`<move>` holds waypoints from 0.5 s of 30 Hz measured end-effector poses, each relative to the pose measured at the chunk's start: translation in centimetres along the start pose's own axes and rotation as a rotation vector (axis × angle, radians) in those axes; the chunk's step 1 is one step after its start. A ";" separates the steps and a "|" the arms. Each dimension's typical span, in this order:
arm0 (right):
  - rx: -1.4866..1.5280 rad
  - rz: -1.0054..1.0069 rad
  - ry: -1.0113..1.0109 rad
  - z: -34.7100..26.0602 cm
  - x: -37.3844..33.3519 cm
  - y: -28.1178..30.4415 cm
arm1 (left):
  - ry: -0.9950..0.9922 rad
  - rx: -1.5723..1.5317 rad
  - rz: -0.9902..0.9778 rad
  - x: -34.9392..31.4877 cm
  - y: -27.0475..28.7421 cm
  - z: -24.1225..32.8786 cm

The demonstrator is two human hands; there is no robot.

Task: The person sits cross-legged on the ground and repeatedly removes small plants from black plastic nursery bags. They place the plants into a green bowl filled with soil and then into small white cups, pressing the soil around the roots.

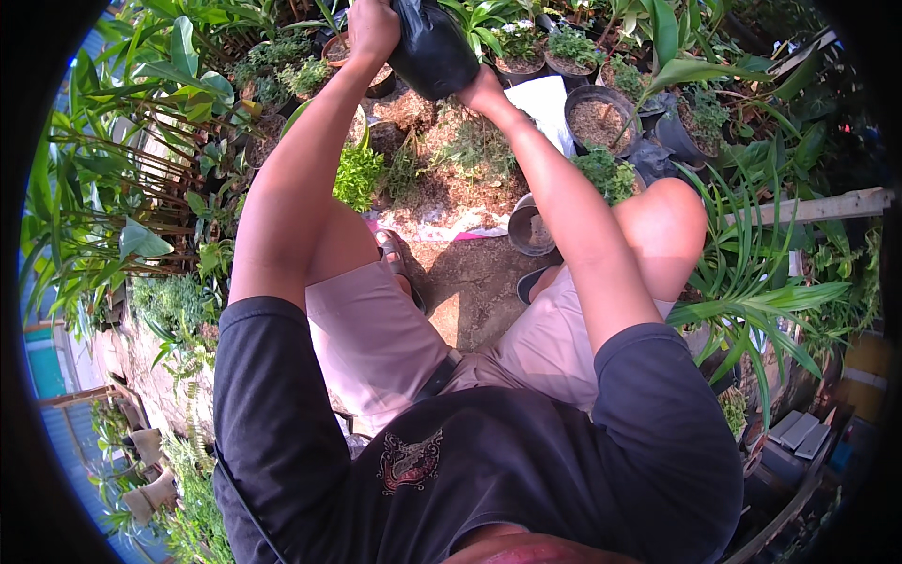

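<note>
Head view: left hand (374,30) grips the black bag (434,56) by its left side, beyond the pink near edge of the ground sheet (481,233); right hand (481,89) holds its lower right, fingers mostly hidden. Probably soft, slick, weighty; support the base.

The bag (434,56) is shiny black. The round pot (568,117) is a duller black, its soil (598,122) speckled brown and tan. The sheet (545,101) is plain white, the bushy plant (357,179) bright yellow-green. The person's shirt (554,451) is black with a red and pale emblem (410,462); the shorts (376,329) are pale pinkish beige.
</note>
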State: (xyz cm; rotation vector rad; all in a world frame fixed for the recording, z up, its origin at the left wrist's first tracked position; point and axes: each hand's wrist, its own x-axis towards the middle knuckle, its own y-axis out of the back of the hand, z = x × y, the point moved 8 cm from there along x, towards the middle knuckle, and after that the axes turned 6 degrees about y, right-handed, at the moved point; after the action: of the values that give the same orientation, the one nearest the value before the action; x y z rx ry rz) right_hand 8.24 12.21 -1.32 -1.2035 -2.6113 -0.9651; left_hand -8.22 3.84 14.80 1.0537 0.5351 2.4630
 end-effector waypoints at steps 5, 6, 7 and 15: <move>0.048 0.049 -0.013 -1.8 -0.9 1.1 | -0.056 0.001 0.035 0.3 0.1 -0.3; 0.030 0.041 -0.017 -1.9 -0.9 1.1 | -0.051 0.006 0.026 0.4 0.0 -0.6; 0.046 0.060 0.007 -2.2 -1.0 1.2 | -0.048 0.011 0.017 0.6 -0.1 -0.8; 0.021 0.037 -0.063 -0.2 -0.5 0.3 | -0.101 -0.074 0.067 0.7 0.9 0.4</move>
State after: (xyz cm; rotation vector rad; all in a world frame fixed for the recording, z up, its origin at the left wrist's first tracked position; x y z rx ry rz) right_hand 8.80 11.95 -1.17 -1.2927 -2.6295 -0.9053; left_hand -8.56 3.56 15.92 1.1758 0.3804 2.4507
